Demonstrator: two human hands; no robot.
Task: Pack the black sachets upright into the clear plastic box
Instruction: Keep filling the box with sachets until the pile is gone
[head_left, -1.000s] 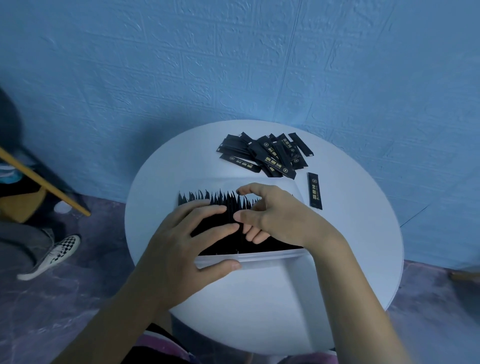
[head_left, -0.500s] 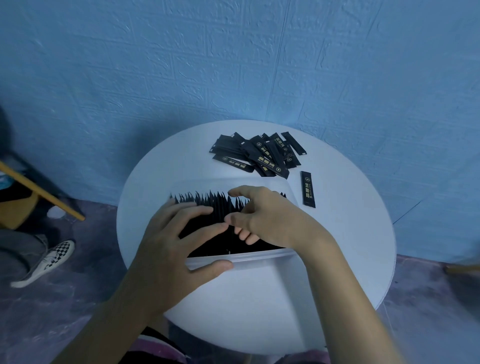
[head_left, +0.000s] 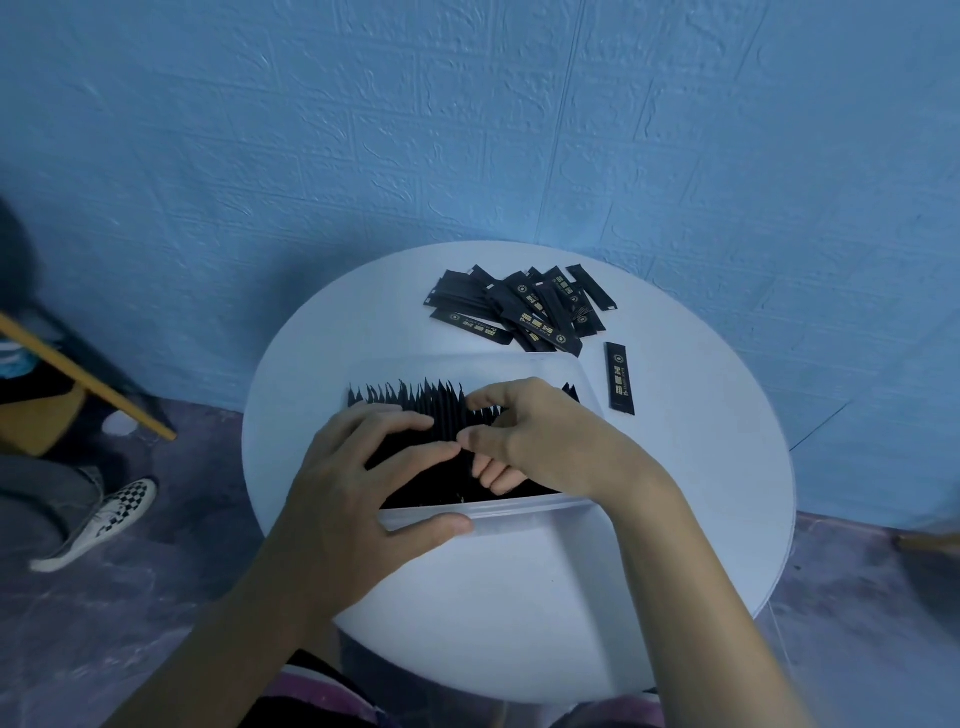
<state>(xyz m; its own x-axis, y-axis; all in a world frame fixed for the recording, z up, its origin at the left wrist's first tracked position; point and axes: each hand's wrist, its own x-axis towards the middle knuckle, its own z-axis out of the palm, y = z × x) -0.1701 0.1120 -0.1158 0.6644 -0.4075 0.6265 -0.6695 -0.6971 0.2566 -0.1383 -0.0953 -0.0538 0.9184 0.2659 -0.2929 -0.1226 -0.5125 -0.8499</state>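
A clear plastic box (head_left: 524, 513) stands in the middle of the round white table (head_left: 701, 457). A row of black sachets (head_left: 415, 408) stands upright in it. My left hand (head_left: 353, 488) lies spread over the sachet tops at the left, its thumb against the box's near wall. My right hand (head_left: 540, 431) reaches into the row at the right. Its fingers are curled in among the sachets, with thumb and forefinger around a bunch of them. A loose pile of black sachets (head_left: 519, 312) lies behind the box. One single sachet (head_left: 620, 378) lies flat to the box's right.
The table stands against a blue textured wall (head_left: 467, 130). On the floor at the left are another person's checkered shoe (head_left: 98, 519) and a slanting wooden bar (head_left: 78, 374).
Both hands stay on the sachets in the box with hardly any movement. The view has shifted slightly.
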